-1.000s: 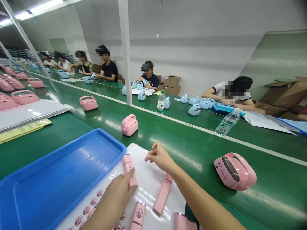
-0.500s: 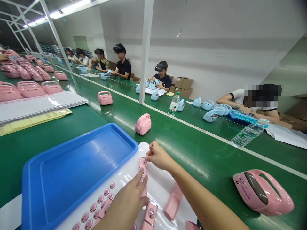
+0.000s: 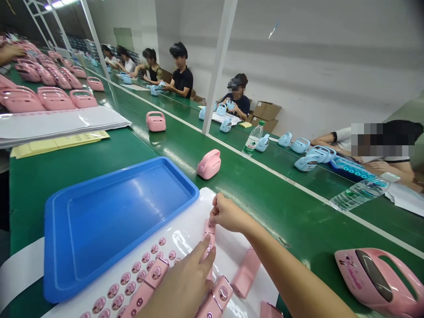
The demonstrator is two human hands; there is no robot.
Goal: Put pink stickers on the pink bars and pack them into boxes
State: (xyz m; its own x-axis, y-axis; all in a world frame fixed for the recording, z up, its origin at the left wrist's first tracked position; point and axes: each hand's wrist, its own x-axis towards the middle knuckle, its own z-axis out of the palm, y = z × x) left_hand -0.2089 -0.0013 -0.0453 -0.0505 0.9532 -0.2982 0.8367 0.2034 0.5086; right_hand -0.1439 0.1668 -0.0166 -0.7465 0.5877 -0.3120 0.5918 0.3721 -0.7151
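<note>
On the white sheet (image 3: 232,245), my left hand (image 3: 185,280) grips a slim pink plastic piece (image 3: 209,232), its fingers lying over the near part. My right hand (image 3: 230,214) is closed in a pinch at the far end of that piece, beside a small round picture; what the fingertips hold, if anything, is hidden. Rows of round pink picture badges (image 3: 136,267) lie to the left of my left hand. Similar pink pieces with a round picture sit around it, one on the left (image 3: 147,285) and one on the right (image 3: 218,296). A plain pink piece (image 3: 247,273) rests under my right forearm.
A blue tray (image 3: 54,247) stands at the left. Pink handled toy cases stand on the green table (image 3: 132,154), one ahead (image 3: 209,164) and one at right (image 3: 374,278). Two water bottles (image 3: 253,139) are near the white line. Several co-workers sit opposite with blue cases.
The view has shifted, so the scene sits further right. Both hands stay at the same pink piece, the right still pinching at its far end.
</note>
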